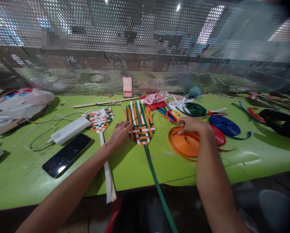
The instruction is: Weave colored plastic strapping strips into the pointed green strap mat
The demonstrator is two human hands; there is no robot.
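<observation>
A woven piece of orange, green and white strips (143, 132) lies flat on the green table, loose strip ends pointing away and a long green strip (154, 176) hanging over the front edge. My left hand (120, 132) rests at its left side, fingertips on the weave's edge. My right hand (187, 125) is over the orange strip coil (183, 144), fingers bent together near its upper rim; what they grip, if anything, is hidden. Left of my left hand lies a smaller woven piece (100, 121) with white tails.
A white power bank (70, 130) with a cable and a black phone (67, 155) lie at the left. Blue (224, 125) and red coils sit at the right. Behind are loose strips, a plastic bag (21, 103) and a perforated metal screen (145, 48).
</observation>
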